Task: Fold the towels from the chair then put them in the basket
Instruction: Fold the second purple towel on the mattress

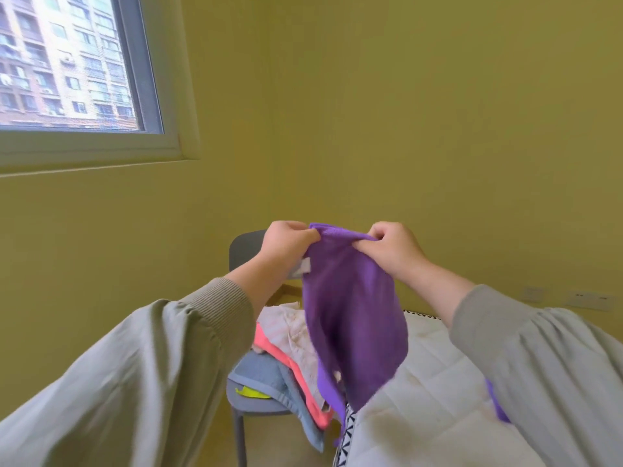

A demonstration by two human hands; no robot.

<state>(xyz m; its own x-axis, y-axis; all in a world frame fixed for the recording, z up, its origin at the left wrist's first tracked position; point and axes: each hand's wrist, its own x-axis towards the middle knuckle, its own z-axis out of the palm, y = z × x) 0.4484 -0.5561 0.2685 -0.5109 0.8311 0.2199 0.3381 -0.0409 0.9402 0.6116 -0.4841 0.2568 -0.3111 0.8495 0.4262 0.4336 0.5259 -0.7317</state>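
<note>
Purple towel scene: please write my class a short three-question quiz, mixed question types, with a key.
1. True or false: the purple towel lies folded flat.
2. How many hands grip its top edge? A none, B one, C two.
3. Fill in: the other towels are piled on the grey ____.
Key: 1 false, it hangs loose; 2 C, left hand and right hand; 3 chair.
</note>
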